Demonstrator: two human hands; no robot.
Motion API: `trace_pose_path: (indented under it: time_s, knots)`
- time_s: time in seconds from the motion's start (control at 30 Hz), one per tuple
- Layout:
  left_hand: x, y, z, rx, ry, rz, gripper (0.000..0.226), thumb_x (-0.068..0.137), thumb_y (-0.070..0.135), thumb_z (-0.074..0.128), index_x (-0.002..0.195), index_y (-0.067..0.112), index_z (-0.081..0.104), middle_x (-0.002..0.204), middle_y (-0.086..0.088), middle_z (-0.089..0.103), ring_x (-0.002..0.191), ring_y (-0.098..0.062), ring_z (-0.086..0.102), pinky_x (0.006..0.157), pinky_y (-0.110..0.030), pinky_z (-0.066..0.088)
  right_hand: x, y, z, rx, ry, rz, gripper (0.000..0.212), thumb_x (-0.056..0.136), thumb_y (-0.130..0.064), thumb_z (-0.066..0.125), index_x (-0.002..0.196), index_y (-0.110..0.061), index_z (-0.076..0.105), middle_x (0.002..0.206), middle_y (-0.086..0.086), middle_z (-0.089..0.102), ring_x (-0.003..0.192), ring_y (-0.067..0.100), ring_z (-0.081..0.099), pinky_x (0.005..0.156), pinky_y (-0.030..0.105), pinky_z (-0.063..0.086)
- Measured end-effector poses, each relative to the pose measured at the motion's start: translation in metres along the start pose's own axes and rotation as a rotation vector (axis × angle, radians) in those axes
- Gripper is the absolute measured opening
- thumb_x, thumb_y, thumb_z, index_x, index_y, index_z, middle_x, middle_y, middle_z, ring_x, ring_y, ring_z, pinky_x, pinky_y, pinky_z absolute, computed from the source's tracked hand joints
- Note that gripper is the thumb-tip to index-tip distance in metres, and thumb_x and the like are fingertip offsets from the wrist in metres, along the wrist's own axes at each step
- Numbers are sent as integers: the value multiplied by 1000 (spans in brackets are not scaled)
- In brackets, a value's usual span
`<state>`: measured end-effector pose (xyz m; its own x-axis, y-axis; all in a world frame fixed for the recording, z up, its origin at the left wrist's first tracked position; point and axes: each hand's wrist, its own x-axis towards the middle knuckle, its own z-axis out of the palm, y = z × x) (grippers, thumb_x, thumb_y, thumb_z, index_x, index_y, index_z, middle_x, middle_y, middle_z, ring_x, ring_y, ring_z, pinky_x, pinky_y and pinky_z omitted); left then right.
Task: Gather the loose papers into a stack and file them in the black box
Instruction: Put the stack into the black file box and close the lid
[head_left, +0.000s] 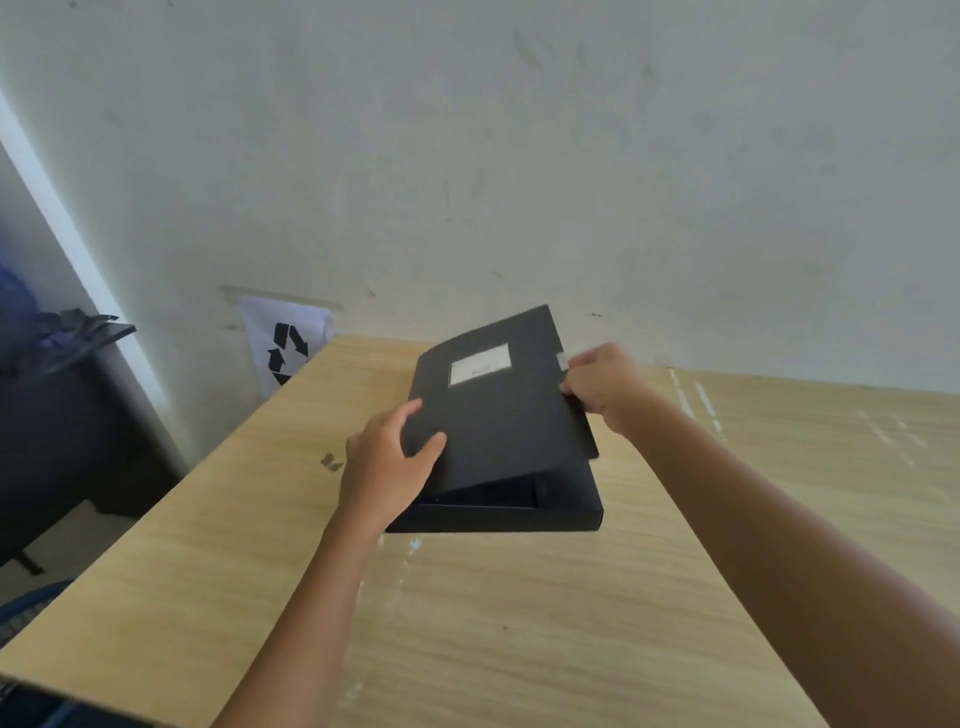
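A black file box (519, 514) lies on the wooden table (519, 623), near its far edge. Its lid (498, 415), with a pale label (479, 366), is partly raised and slants down toward the box. My left hand (387, 462) grips the lid's left edge, thumb on top. My right hand (602, 387) holds the lid's right edge beside a small grey tab (562, 359). The gap under the lid is dark; no papers are visible in it or on the table.
The table's left edge runs diagonally toward the wall (519, 156). A white sheet with a black recycling symbol (288, 348) hangs on the wall beyond the table's corner. A dark bin with a black bag (62, 353) stands at the far left.
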<state>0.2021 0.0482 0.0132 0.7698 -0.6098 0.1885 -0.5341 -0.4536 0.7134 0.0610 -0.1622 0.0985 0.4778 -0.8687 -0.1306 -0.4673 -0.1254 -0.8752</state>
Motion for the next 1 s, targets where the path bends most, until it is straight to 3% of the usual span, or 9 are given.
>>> trace_pose_path:
  time_s: [0.1, 0.2, 0.27, 0.37, 0.47, 0.6, 0.77, 0.9, 1.0]
  knots:
    - [-2, -14, 18, -36, -129, -156, 88, 82, 78, 51, 157, 34, 37, 158, 7, 45, 145, -25, 43, 112, -51, 44, -1, 30, 0, -142, -2, 16, 39, 88, 7, 56, 128, 8, 60, 123, 25, 63, 93, 33, 62, 88, 48, 60]
    - [-4, -12, 29, 54, -91, -170, 83, 88, 75, 47, 158, 32, 33, 156, 9, 48, 143, -26, 42, 113, -51, 41, -3, 51, 5, -212, 33, 25, 44, 85, 9, 53, 128, 17, 57, 119, 31, 66, 90, 39, 64, 78, 43, 58]
    - [-5, -9, 31, 92, -81, -181, 77, 93, 71, 46, 159, 34, 31, 154, 9, 49, 144, -28, 39, 114, -51, 38, -2, 62, 10, -246, 42, 15, 36, 85, 8, 52, 119, 18, 61, 108, 28, 67, 96, 43, 65, 82, 44, 58]
    - [-4, -7, 33, 54, -88, -202, 72, 94, 67, 50, 158, 41, 30, 152, 11, 50, 144, -26, 34, 116, -52, 34, -3, 65, 17, -347, 43, -59, 11, 86, 6, 52, 93, 2, 59, 94, 16, 57, 75, 26, 55, 60, 28, 45]
    - [-3, -6, 31, 22, -86, -216, 70, 93, 66, 53, 157, 43, 32, 151, 11, 51, 144, -25, 33, 116, -51, 33, -2, 73, 27, -473, 31, -158, 38, 94, -2, 52, 132, -6, 58, 132, 15, 49, 96, 28, 55, 76, 28, 42]
    - [-7, -11, 32, -75, 5, -202, 68, 86, 66, 61, 148, 42, 46, 144, 12, 54, 140, -21, 44, 113, -49, 40, -4, 88, 33, -827, 69, -242, 28, 101, -18, 40, 122, -14, 59, 137, 5, 46, 114, 31, 44, 71, 30, 38]
    - [-22, -6, 40, -241, 2, -69, 39, 88, 43, 73, 127, 42, 66, 145, 17, 52, 143, -10, 43, 110, -33, 39, -18, 97, 27, -915, -5, -202, 45, 107, -25, 33, 150, -15, 37, 156, 0, 28, 136, 35, 33, 87, 45, 48]
    - [-30, 5, 56, -186, -186, 50, 60, 82, 52, 78, 138, 53, 57, 167, 17, 19, 155, -4, 19, 123, -34, 27, -12, 114, 4, -793, 77, -308, 37, 105, -15, 42, 137, -6, 58, 158, 6, 40, 140, 27, 39, 103, 36, 48]
    - [-33, 23, 79, -166, -172, 175, 50, 85, 55, 75, 133, 52, 64, 168, 20, 16, 153, -1, 22, 120, -27, 29, -19, 125, -26, -663, 158, -357, 31, 104, -7, 44, 117, -5, 73, 130, 10, 66, 117, 29, 61, 93, 33, 51]
